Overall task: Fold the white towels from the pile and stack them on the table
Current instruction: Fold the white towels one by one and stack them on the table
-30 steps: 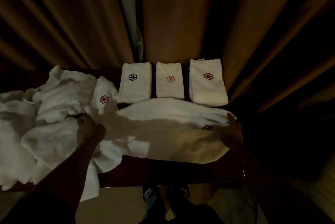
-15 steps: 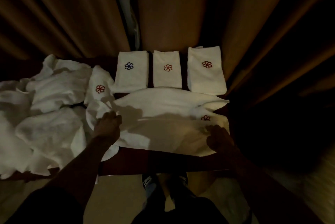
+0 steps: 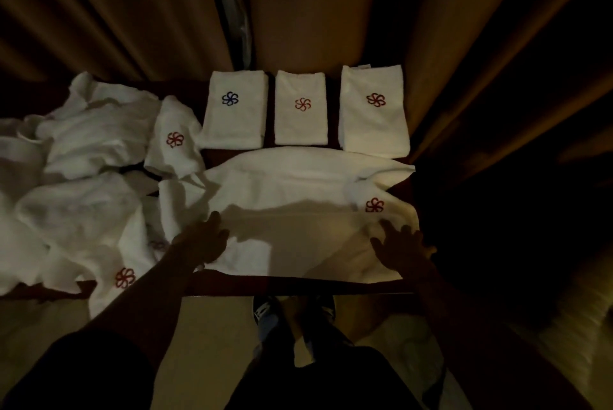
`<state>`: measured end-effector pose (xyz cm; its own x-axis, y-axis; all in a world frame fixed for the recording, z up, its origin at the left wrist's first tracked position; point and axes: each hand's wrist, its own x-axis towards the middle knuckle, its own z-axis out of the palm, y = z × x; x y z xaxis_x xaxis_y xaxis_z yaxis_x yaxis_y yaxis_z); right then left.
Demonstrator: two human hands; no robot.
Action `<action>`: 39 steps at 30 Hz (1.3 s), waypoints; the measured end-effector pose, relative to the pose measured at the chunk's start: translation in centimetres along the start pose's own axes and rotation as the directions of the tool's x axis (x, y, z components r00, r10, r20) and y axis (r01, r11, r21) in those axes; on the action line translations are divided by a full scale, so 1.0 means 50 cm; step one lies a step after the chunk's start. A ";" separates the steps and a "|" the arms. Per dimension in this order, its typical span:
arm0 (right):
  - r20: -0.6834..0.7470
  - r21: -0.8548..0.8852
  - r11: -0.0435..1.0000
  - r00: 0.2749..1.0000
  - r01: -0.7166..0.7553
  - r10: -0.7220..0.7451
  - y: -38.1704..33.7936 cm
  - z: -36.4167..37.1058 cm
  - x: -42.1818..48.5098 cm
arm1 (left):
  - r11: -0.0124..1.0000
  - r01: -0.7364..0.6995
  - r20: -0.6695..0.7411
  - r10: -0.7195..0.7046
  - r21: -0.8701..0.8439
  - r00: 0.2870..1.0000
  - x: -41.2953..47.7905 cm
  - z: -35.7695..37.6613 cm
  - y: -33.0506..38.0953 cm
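Observation:
A white towel [image 3: 298,197] with a red flower mark lies spread across the dark table [image 3: 298,287] in front of me. My left hand [image 3: 202,242] rests flat on its near left part, fingers fairly straight. My right hand [image 3: 403,245] lies spread on its near right corner, just below the red mark. Behind it stand three folded towels in a row: one with a blue mark [image 3: 234,114], one in the middle [image 3: 301,109] and one at the right [image 3: 373,113]. A crumpled pile of white towels [image 3: 76,184] fills the left of the table.
Heavy brown curtains [image 3: 331,11] hang right behind the table. The table's near edge runs just below my hands, with the floor and my shoes [image 3: 265,313] under it. The scene is dim and the right side is very dark.
Both hands have come toward the near edge of the spread towel and now lie flat on it. The towel lies flatter than before.

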<state>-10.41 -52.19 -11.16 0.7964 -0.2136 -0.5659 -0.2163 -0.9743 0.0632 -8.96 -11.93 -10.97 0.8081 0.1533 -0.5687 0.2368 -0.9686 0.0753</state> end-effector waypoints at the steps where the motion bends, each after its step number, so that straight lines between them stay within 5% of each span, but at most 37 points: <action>1: 0.002 -0.002 1.000 1.000 0.031 -0.031 -0.002 -0.008 -0.010 | 1.000 -0.017 0.010 0.016 0.024 1.000 -0.004 0.002 0.000; 3: 0.154 -0.022 1.000 0.988 -0.013 0.017 -0.002 -0.022 -0.012 | 0.997 -0.055 0.044 0.053 0.055 0.998 -0.008 0.011 -0.002; 5: -0.132 0.001 1.000 0.991 -0.022 0.022 -0.010 -0.043 0.011 | 0.990 -0.071 0.069 0.062 0.123 0.996 -0.004 0.017 -0.007; 7: -0.049 0.029 0.997 0.997 -0.066 0.067 -0.054 -0.090 -0.001 | 0.993 -0.029 0.090 0.018 0.118 0.996 0.001 0.003 -0.001; 9: -0.200 -0.028 0.980 0.959 0.197 -0.199 -0.088 -0.085 0.004 | 0.991 -0.010 0.088 -0.002 0.131 0.996 0.009 -0.017 0.012; 13: -0.103 0.033 0.912 0.909 0.409 -0.404 -0.122 -0.081 0.030 | 0.985 -0.070 -0.134 0.091 0.156 0.987 0.023 -0.050 0.036; 16: 0.083 0.044 0.935 0.931 0.352 -0.355 -0.131 -0.067 0.053 | 0.985 -0.113 -0.255 0.144 0.133 0.956 0.040 -0.061 0.038; 22: 0.099 -0.019 0.982 0.978 0.187 -0.184 -0.127 -0.054 0.053 | 0.999 0.032 -0.026 -0.031 0.024 0.999 0.074 -0.048 0.019; 27: 0.144 -0.086 0.996 0.989 -0.006 0.018 -0.182 -0.100 0.038 | 0.995 0.093 -0.140 -0.089 0.019 0.986 0.080 -0.062 0.035; 30: 0.000 -0.086 0.988 0.992 0.126 -0.126 -0.221 -0.119 0.040 | 0.989 0.146 -0.122 -0.148 -0.030 0.981 0.090 -0.085 0.021; 33: -0.109 -0.004 0.915 0.909 0.404 -0.402 -0.248 -0.110 0.053 | 0.982 0.143 -0.113 -0.130 0.120 0.985 0.090 -0.096 -0.001; 35: -0.011 0.021 0.903 0.903 0.429 -0.429 -0.256 -0.099 0.064 | 0.978 0.081 -0.090 -0.065 0.194 0.994 0.091 -0.097 -0.015; 39: 0.190 0.065 0.942 0.923 0.329 -0.335 -0.251 -0.063 0.082 | 0.997 0.075 0.038 -0.075 0.005 0.996 0.109 -0.105 -0.046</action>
<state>-2.66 -41.08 -11.68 0.6999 0.1434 -0.6997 0.0216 -0.9834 -0.1800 -2.29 -7.83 -9.95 0.7671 0.2178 -0.6034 0.2940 -0.9554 0.0289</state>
